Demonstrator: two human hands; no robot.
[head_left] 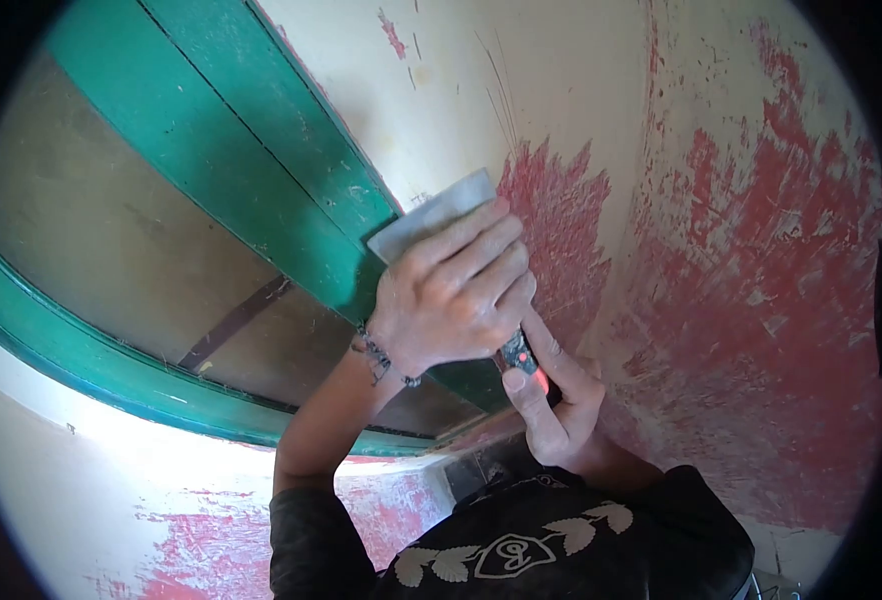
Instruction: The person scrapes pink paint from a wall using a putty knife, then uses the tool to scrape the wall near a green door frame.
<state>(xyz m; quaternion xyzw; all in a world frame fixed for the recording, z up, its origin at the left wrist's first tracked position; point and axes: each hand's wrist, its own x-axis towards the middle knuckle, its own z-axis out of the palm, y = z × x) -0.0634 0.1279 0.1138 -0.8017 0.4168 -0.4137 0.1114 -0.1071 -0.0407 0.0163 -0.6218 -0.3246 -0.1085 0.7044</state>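
A scraper with a wide, flat metal blade (439,213) is held against the wall, its blade edge beside the green wooden frame (261,140). My left hand (456,290), with a dark string bracelet at the wrist, presses over the back of the blade and the neck, fingers closed together. Lower down, my right hand (561,405) grips the black and red handle (524,362) between thumb and fingers. The left palm hides the middle of the tool. Pale, partly scraped wall (441,90) lies just above the blade, and a jagged red patch (556,215) shows right of it.
The green frame surrounds a brownish panel (131,210) at left. Across a corner, the right wall (761,280) has large red areas with flaking pale paint. More patchy red and white wall (201,545) appears at lower left.
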